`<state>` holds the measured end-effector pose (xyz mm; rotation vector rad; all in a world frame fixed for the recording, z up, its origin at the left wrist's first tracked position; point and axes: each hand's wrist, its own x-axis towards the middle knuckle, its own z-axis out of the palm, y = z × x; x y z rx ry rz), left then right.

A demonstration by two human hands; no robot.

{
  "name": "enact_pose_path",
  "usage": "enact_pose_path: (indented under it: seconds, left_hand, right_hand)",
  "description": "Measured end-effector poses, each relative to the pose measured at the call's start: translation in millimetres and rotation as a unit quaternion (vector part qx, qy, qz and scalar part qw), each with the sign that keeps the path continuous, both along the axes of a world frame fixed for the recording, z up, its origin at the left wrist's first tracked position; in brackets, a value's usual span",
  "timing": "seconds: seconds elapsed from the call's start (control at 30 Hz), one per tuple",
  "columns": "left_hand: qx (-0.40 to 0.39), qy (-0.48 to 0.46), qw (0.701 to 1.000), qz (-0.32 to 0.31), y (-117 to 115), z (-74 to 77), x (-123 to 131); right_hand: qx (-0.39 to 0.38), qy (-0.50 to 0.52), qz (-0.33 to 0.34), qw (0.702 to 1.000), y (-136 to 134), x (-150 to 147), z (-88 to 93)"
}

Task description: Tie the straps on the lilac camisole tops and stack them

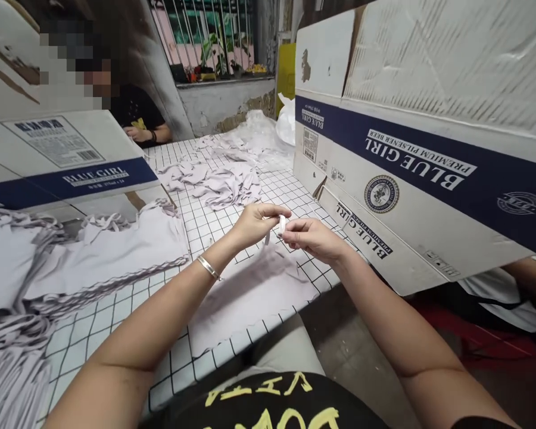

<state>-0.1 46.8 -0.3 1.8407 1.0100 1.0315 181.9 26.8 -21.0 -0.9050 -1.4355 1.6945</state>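
Note:
My left hand [255, 221] and my right hand [313, 237] meet above the table's near edge, both pinched on a small white fabric strip [280, 225] held between their fingertips. A silver bangle [209, 268] sits on my left wrist. Directly below the hands lies a flat pale lilac fabric piece [250, 298] on the white grid-patterned table [196, 226]. A neat stack of the same pale garments [107, 250] with thin straps rests to the left of my hands.
A large Blue Girl cardboard box [411, 179] stands on the right; another box [67, 161] leans at the left. Loose fabric scraps [223, 182] lie mid-table. Another person's hands [138, 134] rest at the far side. Plastic bags [286, 122] sit at the back.

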Motion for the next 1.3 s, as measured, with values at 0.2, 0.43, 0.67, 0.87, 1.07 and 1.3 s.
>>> enact_pose_path:
  seconds: [0.2, 0.43, 0.67, 0.87, 1.07, 1.3]
  left_hand:
    - [0.008, 0.205, 0.962, 0.181, -44, -49.3, -27]
    - [-0.040, 0.342, 0.927, 0.150, -85, -105.8, -27]
    - [-0.087, 0.296, 0.944, 0.119, -76, -102.1, -16]
    - [-0.121, 0.249, 0.951, 0.137, -76, -107.7, -16]
    - [-0.151, 0.227, 0.949, 0.157, -75, -102.0, -16]
    - [-0.167, 0.205, 0.952, 0.156, -76, -98.5, -18]
  right_hand:
    - [-0.100, -0.002, -0.074, 0.992, 2, -1, -26.0]
    - [-0.131, -0.017, -0.096, 0.987, 5, -11, -55.2]
    - [-0.099, 0.010, -0.126, 0.987, 20, -21, -56.5]
    - [-0.105, -0.017, -0.124, 0.987, 26, -25, -51.8]
    - [-0.050, -0.066, -0.064, 0.995, 4, -34, -64.5]
    - [0.039, -0.145, -0.013, 0.989, -10, -35, -80.6]
